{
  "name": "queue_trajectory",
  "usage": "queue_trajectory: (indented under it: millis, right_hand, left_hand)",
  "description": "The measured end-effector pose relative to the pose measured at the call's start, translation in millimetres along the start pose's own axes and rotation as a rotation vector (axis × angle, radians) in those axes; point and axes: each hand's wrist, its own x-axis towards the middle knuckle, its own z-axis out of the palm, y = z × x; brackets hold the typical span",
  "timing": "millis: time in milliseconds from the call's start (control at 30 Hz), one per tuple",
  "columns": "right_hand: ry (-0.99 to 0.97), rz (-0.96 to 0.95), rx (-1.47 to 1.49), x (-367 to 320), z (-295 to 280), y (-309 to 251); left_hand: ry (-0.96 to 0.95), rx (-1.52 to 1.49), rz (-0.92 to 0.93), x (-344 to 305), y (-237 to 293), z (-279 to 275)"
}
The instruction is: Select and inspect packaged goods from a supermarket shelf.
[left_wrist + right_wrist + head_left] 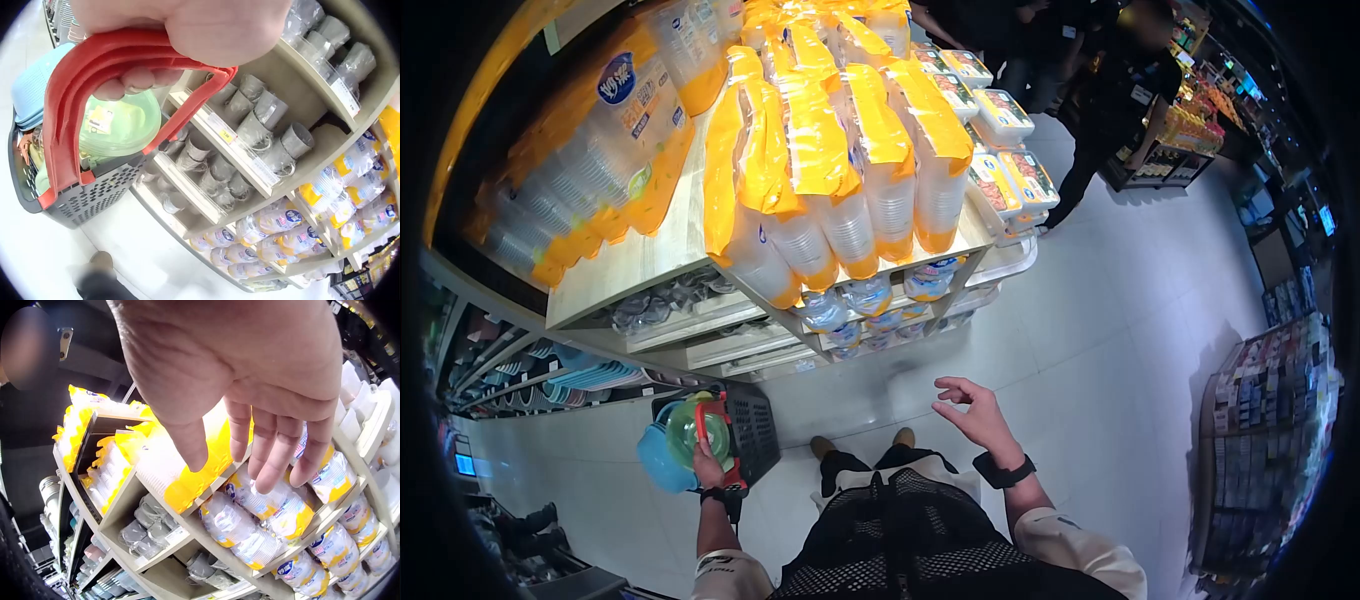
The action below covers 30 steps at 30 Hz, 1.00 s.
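The left hand (708, 466) grips the red handle (70, 106) of a dark grey shopping basket (755, 435), its fingers curled under the handle in the left wrist view. Inside the basket lie a green plastic bowl (128, 122) and light blue containers (40, 81). The right hand (975, 415) is held out over the floor, holding nothing, its fingers apart and slightly bent. In the right wrist view this hand (237, 381) hangs in front of the shelves, its fingers pointing down.
Yellow-and-clear packs of plastic cups (870, 190) stand on a wooden shelf unit (625, 275). Wrapped grey mugs (256, 128) fill side shelves. White tubs (1000, 115) are stacked beyond. People in dark clothes (1105, 100) stand at the back; a stacked display (1265, 420) is at right.
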Motion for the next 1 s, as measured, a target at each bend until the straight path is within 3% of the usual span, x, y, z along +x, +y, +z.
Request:
queue_trajectory:
  millis: [200,400,500,667,800,933,1000]
  right_hand:
    - [0.044,-0.068,-0.005,28,-45,5]
    - [0.121,-0.217,0.005,75,-70,-29]
    - [0.171,-0.236,0.025,110,-73,-56]
    - [0.414,-0.387,-0.006,170,-70,-99]
    - [0.505,-0.505,-0.144,220,-61,-100]
    - [0.543,-0.516,-0.065,242,-47,-103]
    - [0.553,-0.493,-0.031,247,-41,-105]
  left_hand:
    - [0.045,0.007,0.045,-21,42,20]
    - [-0.015,0.026,0.010,-49,68,45]
    - [-0.061,0.039,0.014,-57,75,51]
    - [-0.093,-0.042,-0.024,-72,103,61]
    - [-0.111,-0.044,0.022,-81,109,69]
    - [-0.073,-0.076,0.072,-89,126,72]
    - [-0.259,-0.242,-0.153,-89,132,71]
